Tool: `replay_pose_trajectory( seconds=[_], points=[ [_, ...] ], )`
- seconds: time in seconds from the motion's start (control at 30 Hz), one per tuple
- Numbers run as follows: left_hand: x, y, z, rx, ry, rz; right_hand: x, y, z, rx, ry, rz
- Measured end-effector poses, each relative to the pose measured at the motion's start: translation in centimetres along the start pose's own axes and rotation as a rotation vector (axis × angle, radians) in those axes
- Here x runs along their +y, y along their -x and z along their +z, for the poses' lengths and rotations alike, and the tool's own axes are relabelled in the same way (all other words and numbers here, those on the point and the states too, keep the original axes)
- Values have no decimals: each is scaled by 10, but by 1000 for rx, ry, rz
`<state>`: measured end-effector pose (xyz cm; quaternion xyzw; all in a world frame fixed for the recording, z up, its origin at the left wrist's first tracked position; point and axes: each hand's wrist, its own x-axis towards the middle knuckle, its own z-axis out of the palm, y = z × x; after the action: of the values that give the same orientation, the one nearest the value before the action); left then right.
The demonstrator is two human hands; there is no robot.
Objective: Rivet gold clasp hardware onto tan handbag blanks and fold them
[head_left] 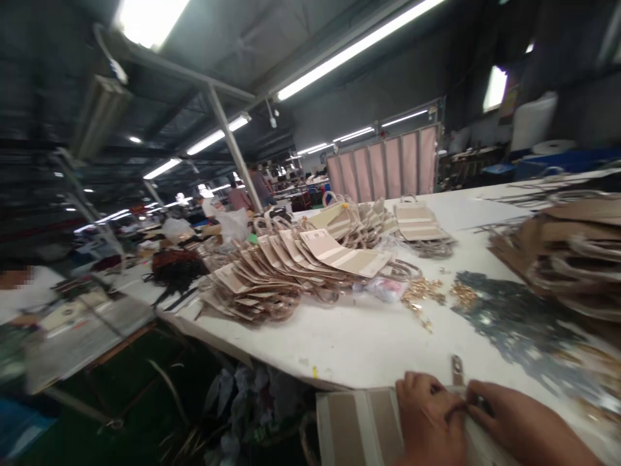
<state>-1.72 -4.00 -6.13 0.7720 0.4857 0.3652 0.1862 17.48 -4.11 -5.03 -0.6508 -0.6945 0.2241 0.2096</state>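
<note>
My left hand [429, 417] and my right hand [519, 424] meet at the bottom edge, both pressed down on a beige and white bag panel [356, 427] that lies at the white table's front edge. Their fingertips pinch together around a small metal clasp piece [457, 370] standing up from the panel's top edge. Both hands are closed. The lower part of the panel runs out of view.
The white table [349, 336] bears a fanned heap of beige bag panels [291, 265], a second heap [420, 223] farther back, brown pieces [567, 252] at right, gold fittings [427, 291] and grey metal parts [514, 320]. Scrap lies under the table [247, 401]. People work at far left and in the background.
</note>
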Motion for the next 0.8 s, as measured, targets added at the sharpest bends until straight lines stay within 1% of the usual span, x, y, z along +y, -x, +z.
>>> replay_pose_trajectory(
  seconds=[0.1,0.17,0.27,0.37,0.43,0.5,0.67,0.8],
  points=[
    [11,-11,-15,-16,-7,36,-30,1,-33,-87,119,15],
    [12,-20,-22,-57,13,69,-35,-11,-56,-102,152,76],
    [12,-30,-28,-144,23,70,-21,-36,-87,-34,190,156],
    [14,-34,-31,-193,18,32,4,-67,-108,34,272,201],
    [15,-38,-32,-206,27,-3,17,-92,-114,38,317,220],
    [15,-40,-33,-222,44,-39,26,-116,-114,27,338,219],
    [14,-44,-31,-246,91,-84,38,-168,-101,-37,412,123],
    [11,-44,-29,-240,108,-83,51,-199,-97,-122,462,74]
  ],
)
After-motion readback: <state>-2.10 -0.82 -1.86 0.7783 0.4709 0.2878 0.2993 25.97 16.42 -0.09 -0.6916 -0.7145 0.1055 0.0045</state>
